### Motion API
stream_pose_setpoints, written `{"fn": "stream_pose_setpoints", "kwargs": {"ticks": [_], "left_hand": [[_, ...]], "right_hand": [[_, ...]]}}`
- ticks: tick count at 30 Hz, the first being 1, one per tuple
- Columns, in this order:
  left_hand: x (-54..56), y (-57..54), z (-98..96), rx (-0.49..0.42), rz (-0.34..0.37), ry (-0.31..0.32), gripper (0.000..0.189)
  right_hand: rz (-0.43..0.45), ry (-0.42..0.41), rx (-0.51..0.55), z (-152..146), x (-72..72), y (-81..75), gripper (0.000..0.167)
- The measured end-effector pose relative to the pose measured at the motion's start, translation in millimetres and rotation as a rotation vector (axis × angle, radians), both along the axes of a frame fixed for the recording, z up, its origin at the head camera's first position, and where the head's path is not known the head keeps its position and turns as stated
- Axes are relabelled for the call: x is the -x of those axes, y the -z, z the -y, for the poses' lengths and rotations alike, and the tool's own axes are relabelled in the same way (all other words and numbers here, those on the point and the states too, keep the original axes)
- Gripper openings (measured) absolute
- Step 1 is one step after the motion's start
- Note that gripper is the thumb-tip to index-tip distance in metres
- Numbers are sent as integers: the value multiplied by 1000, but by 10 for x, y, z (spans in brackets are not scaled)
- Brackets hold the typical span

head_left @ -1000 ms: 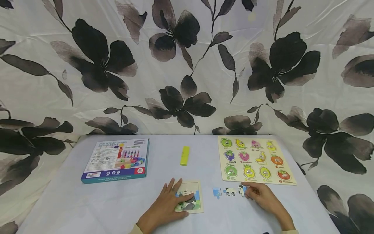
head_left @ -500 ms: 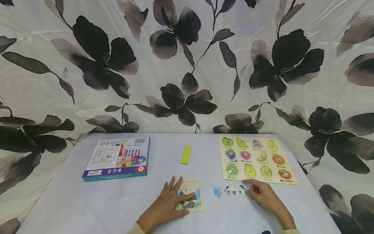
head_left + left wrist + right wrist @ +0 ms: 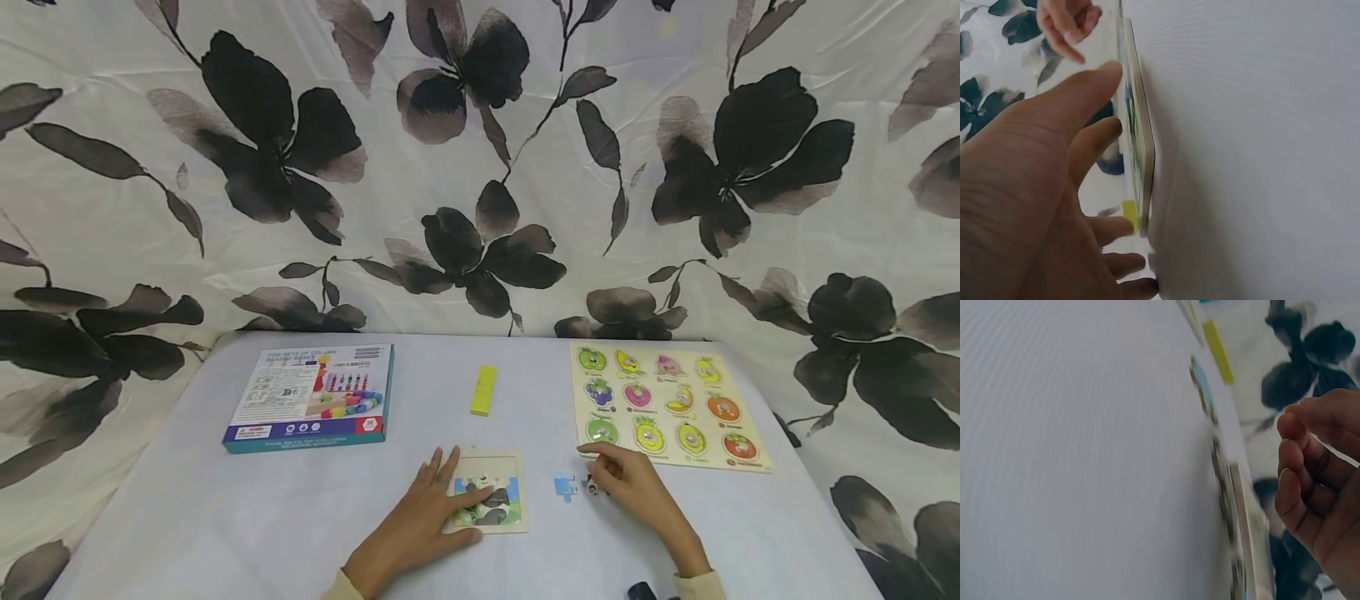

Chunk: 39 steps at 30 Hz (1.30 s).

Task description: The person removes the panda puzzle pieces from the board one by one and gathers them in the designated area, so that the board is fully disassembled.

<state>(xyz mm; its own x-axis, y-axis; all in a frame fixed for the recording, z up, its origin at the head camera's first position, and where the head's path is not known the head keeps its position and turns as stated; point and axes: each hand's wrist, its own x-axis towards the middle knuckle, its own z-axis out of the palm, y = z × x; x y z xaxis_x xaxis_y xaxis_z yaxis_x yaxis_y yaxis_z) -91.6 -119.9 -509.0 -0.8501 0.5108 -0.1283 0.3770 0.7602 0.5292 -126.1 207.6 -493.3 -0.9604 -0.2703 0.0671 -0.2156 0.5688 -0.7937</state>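
My left hand rests with spread fingers over a small square panda jigsaw puzzle, its thumb and forefinger across the lower left of the frame. In the left wrist view the puzzle frame appears edge-on beside the fingertips. To the right, my right hand hovers over a short row of loose jigsaw pieces. Its forefinger points left and the other fingers curl loosely, holding nothing. A blue piece lies left of a panda-face piece; the hand hides the rest of the row. The right wrist view shows these pieces blurred, below the fingers.
A wooden fruit puzzle board lies behind my right hand. A yellow block sits at the back middle, and a boxed bead set at the back left. Near the right sleeve is a black object. Floral cloth hangs behind the table.
My right hand has moved left from the rightmost piece to above the row, covering part of it. My left hand keeps its place on the puzzle. The head view has shifted slightly.
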Motion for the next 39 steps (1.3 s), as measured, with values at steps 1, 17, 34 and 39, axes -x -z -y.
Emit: {"fn": "stream_pose_setpoints", "kwargs": {"ticks": [1,17,34,39], "left_hand": [[-10,3,11,6,-4,-4,54],[-10,16,20,44,-42,24,49],[-42,12,27,28,-58,29,47],[-50,12,43,14,-48,29,47]], "right_hand": [[-8,-16,-1,70,19,-2,22],[-132,-292,-173,1157,195,110,16],[-141,-324,-219,1302,203,148,17],[-96,-323,-156,1295,192,155,20]]}}
